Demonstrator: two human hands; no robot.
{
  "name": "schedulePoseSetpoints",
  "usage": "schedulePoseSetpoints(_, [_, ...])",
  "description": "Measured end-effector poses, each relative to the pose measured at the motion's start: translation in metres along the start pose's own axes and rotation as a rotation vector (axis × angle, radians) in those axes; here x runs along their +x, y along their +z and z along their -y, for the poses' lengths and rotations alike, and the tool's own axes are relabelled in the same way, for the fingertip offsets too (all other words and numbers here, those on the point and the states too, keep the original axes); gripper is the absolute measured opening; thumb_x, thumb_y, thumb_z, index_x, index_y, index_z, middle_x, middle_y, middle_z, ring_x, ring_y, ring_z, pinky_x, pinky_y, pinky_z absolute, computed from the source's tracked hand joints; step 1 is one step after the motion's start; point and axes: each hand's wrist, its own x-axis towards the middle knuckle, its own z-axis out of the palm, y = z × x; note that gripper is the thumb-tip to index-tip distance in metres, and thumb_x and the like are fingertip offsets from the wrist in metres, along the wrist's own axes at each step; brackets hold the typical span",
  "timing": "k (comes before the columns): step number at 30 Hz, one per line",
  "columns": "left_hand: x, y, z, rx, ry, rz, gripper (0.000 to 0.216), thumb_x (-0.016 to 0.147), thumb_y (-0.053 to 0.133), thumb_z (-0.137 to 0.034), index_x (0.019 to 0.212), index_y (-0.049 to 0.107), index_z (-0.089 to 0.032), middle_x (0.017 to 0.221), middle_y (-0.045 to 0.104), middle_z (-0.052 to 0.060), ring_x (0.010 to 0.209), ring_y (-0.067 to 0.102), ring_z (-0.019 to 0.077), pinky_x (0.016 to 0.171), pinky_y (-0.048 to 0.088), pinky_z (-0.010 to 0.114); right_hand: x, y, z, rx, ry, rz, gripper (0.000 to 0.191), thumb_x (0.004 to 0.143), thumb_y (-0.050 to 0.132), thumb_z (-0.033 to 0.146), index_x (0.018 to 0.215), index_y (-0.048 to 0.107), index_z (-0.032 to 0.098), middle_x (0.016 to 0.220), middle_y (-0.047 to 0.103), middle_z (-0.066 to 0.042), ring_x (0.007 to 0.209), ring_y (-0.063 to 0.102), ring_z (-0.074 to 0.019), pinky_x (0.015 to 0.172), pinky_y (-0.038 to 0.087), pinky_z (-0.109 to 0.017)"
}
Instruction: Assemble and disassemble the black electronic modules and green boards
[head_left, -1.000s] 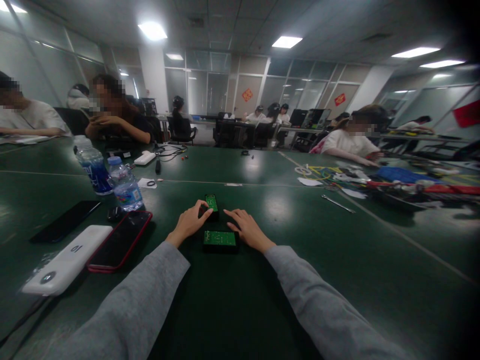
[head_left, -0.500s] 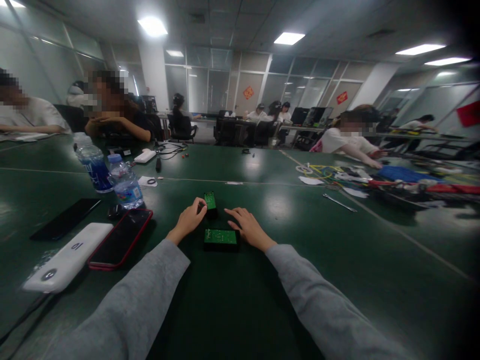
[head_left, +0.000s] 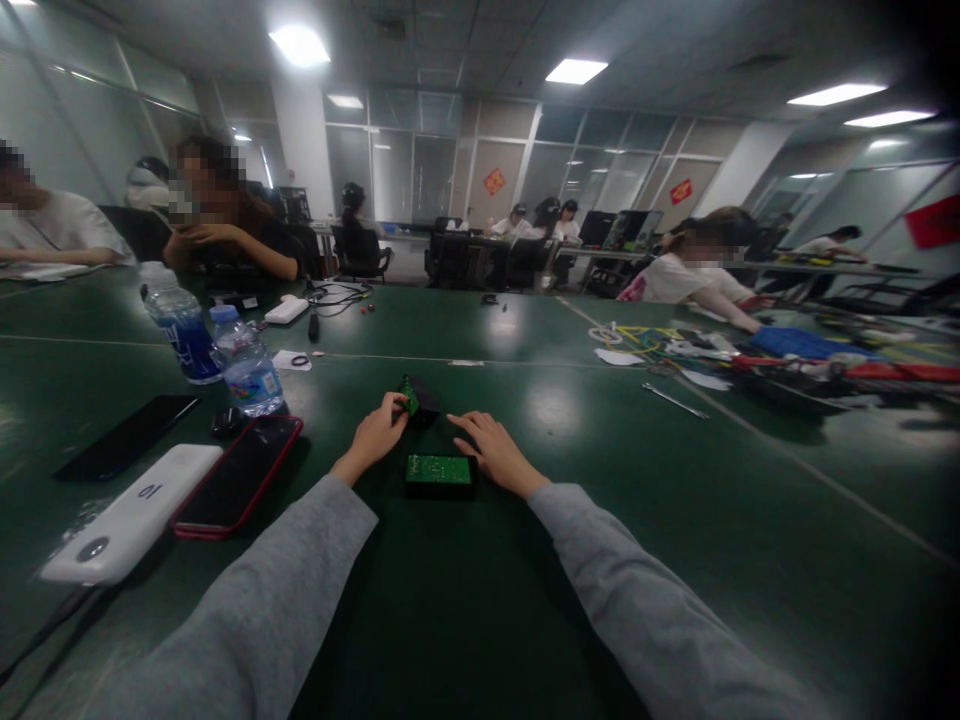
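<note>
My left hand (head_left: 375, 428) has its fingers closed at the left side of a small black-cased circuit board (head_left: 410, 397). That board is tipped, with its green face turned left toward my fingertips and its black side showing on the right. Closer to me, a second black-cased circuit board (head_left: 439, 470) lies flat on the green table, green face up. My right hand (head_left: 491, 450) is open with its fingers stretched out, resting beside the right end of the nearer board. Nothing is held in it.
At left are a white power bank (head_left: 135, 512), a red-edged phone (head_left: 240, 478), a dark flat device (head_left: 127, 437) and two water bottles (head_left: 247, 362) (head_left: 180, 325). A wrench (head_left: 675, 400) and tangled cables (head_left: 637, 340) lie at right. Several people sit around the room.
The farther circuit board has tipped over to the left in my left hand; earlier it stood with its green face up. My right hand and the nearer board stay put.
</note>
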Motion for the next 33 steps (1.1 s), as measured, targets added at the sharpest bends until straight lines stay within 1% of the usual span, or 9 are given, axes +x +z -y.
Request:
schedulePoseSetpoints(4, [0.0012,0.0012,0.0037,0.013,-0.005,0.005,0.031,0.093,0.049,-0.03,0.124,0.045,-0.026,0.121,0.065,0.008,0.101,0.067,0.0217,0.09,0.05,0.039,-0.0002,-0.0002,-0.0007,0.002,-0.002,0.0,0.042,0.102,0.047,0.031,0.143,0.04,0.028,0.123,0.051,-0.009,0.107,0.05,-0.0245,0.089,0.046,-0.041])
schedulePoseSetpoints(10, [0.0009,0.001,0.0027,0.022,-0.01,0.007,0.034,0.092,0.049,-0.03,0.126,0.045,-0.025,0.122,0.065,0.008,0.101,0.067,0.0221,0.089,0.05,0.04,-0.0001,0.0024,-0.002,0.006,-0.007,-0.009,0.042,0.102,0.048,0.03,0.143,0.041,0.027,0.122,0.051,-0.008,0.107,0.049,-0.0245,0.089,0.046,-0.041])
schedulePoseSetpoints(15, [-0.0008,-0.0018,-0.0028,0.02,-0.021,-0.002,0.047,0.091,0.051,-0.028,0.136,0.038,-0.027,0.121,0.066,0.008,0.103,0.067,0.0231,0.089,0.05,0.039,0.0001,0.0045,-0.0029,0.0,-0.004,-0.018,0.042,0.101,0.049,0.029,0.142,0.042,0.027,0.122,0.051,-0.008,0.107,0.049,-0.0246,0.09,0.045,-0.04])
schedulePoseSetpoints(19, [-0.0014,-0.0036,-0.0053,0.016,-0.02,0.009,0.05,0.09,0.051,-0.027,0.139,0.037,-0.027,0.12,0.067,0.008,0.104,0.067,0.0237,0.09,0.05,0.039,0.0,0.0045,-0.0032,0.001,-0.008,-0.019,0.042,0.101,0.049,0.029,0.143,0.041,0.027,0.122,0.051,-0.008,0.107,0.049,-0.0242,0.089,0.045,-0.039])
schedulePoseSetpoints(23, [-0.0004,-0.0028,-0.0024,0.019,-0.022,0.016,0.053,0.091,0.051,-0.028,0.141,0.035,-0.027,0.121,0.066,0.008,0.104,0.067,0.0237,0.09,0.05,0.04,-0.0001,0.0043,-0.0035,0.0,-0.009,-0.015,0.042,0.102,0.047,0.031,0.143,0.04,0.028,0.122,0.051,-0.008,0.107,0.049,-0.0246,0.089,0.046,-0.04])
schedulePoseSetpoints(26, [0.0007,-0.0012,0.0015,0.021,0.005,0.023,0.054,0.092,0.049,-0.03,0.143,0.033,-0.027,0.121,0.066,0.008,0.101,0.067,0.0224,0.088,0.05,0.038,0.0,0.0041,-0.0037,-0.002,-0.012,-0.015,0.041,0.102,0.046,0.031,0.143,0.04,0.028,0.122,0.051,-0.008,0.107,0.049,-0.0244,0.089,0.046,-0.04])
schedulePoseSetpoints(33, [-0.0002,-0.0021,-0.0001,0.047,0.051,0.027,0.051,0.092,0.049,-0.031,0.142,0.038,-0.03,0.118,0.067,0.006,0.094,0.068,0.0196,0.082,0.051,0.034,0.0006,0.0054,-0.0045,-0.007,-0.009,-0.01,0.042,0.102,0.046,0.031,0.143,0.04,0.028,0.123,0.051,-0.008,0.107,0.049,-0.0247,0.089,0.046,-0.04])
